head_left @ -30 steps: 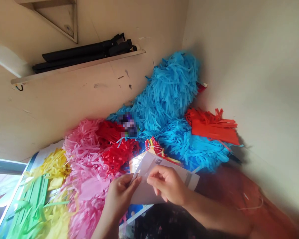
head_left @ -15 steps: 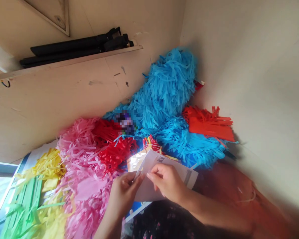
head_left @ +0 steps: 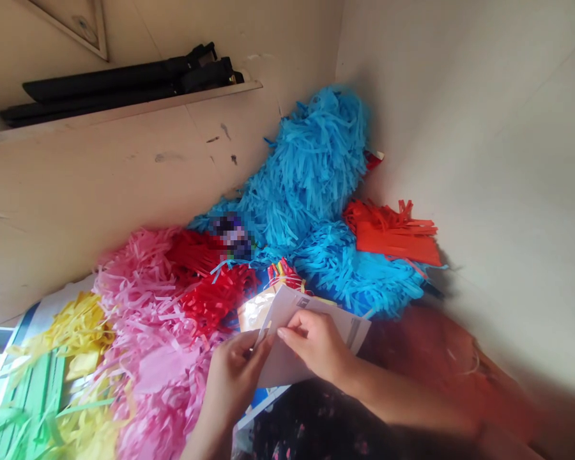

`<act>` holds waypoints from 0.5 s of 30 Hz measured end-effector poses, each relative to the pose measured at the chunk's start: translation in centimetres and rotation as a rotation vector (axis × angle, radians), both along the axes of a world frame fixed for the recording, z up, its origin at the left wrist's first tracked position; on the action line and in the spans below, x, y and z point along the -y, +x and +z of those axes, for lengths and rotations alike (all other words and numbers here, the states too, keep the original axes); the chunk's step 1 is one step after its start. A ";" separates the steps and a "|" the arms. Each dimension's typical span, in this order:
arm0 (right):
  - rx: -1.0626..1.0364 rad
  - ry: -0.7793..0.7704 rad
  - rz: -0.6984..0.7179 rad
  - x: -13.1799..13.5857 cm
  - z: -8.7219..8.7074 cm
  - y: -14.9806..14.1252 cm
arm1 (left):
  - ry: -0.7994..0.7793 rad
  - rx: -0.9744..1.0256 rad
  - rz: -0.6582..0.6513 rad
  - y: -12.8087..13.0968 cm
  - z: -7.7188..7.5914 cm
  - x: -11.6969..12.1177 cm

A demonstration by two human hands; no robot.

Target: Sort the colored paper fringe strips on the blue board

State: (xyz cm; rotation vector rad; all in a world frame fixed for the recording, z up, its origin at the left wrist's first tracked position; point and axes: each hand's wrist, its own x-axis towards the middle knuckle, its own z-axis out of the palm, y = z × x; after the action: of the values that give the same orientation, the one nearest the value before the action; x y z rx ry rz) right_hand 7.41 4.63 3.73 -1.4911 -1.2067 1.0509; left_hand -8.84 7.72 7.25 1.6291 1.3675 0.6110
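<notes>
A white sheet of paper (head_left: 287, 365) with small print along two edges slants across the space before me. My left hand (head_left: 239, 370) is closed on its left edge, thumb against the fingers. A small pale bit shows at those fingers, too small to name. Over the face of the paper, my right hand (head_left: 316, 345) is closed in a pinch close to the left thumb; what it pinches is hidden. Just beyond the paper lie a shiny clear-wrapped tan piece (head_left: 256, 310) and a bundle of red and yellow sticks (head_left: 285, 276) tied with white string.
Blue fringed paper (head_left: 316, 153) piles up in the corner, with orange fringed paper (head_left: 397, 239) on it. Red (head_left: 220, 294), pink (head_left: 158, 370), yellow (head_left: 84, 329) and green strips (head_left: 33, 396) spread leftward. Black folded objects (head_left: 115, 83) rest on a wall ledge (head_left: 138, 110).
The whole scene has shifted slightly left and up in the view. Both hands keep their hold at the paper's left edge area, with only slight finger movement.
</notes>
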 end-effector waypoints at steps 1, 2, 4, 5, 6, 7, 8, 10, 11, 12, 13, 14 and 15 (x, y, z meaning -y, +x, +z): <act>0.007 0.005 -0.004 -0.1 -0.1 0.0 | 0.015 -0.003 0.005 0.0 0.0 0.1; 0.009 0.008 -0.005 -0.1 -0.2 0.0 | 0.028 -0.003 0.009 0.0 -0.1 0.2; -0.010 -0.004 0.007 -0.2 -0.3 0.0 | 0.046 0.006 0.014 0.1 0.0 0.4; -0.021 -0.012 0.015 -0.2 -0.3 0.0 | 0.058 0.003 0.015 0.2 0.0 0.5; -0.025 -0.015 0.022 -0.2 -0.3 -0.1 | 0.079 -0.013 0.019 0.3 0.0 0.5; -0.017 -0.010 0.026 -0.2 -0.4 -0.1 | 0.105 -0.040 0.024 0.4 0.0 0.5; 0.009 0.003 0.028 -0.2 -0.5 -0.1 | 0.131 -0.072 0.028 0.4 -0.1 0.5; 0.129 0.030 0.043 -0.2 -0.8 0.2 | 0.161 -0.125 0.031 0.1 -0.4 0.3; 0.217 0.029 0.050 -0.1 -1.1 0.6 | 0.161 -0.137 0.037 -0.3 -0.6 0.3; 0.313 0.015 0.056 0.0 -1.4 1.2 | 0.155 -0.141 0.053 -0.9 -0.8 0.2; 0.404 -0.009 0.055 0.2 -1.7 2.1 | 0.145 -0.139 0.080 -1.6 -0.9 0.2; 0.479 -0.033 0.038 0.5 -1.9 3.2 | 0.135 -0.129 0.115 -2.2 -1.0 0.3; 0.532 -0.044 0.005 0.8 -2.0 4.5 | 0.120 -0.108 0.148 -2.8 -1.0 0.4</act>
State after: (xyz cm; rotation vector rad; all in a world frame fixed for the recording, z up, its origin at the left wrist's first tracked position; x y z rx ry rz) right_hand 11.90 3.79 1.70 -1.8715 -1.5549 0.7013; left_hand -11.69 7.36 6.27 1.6863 1.5676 0.7121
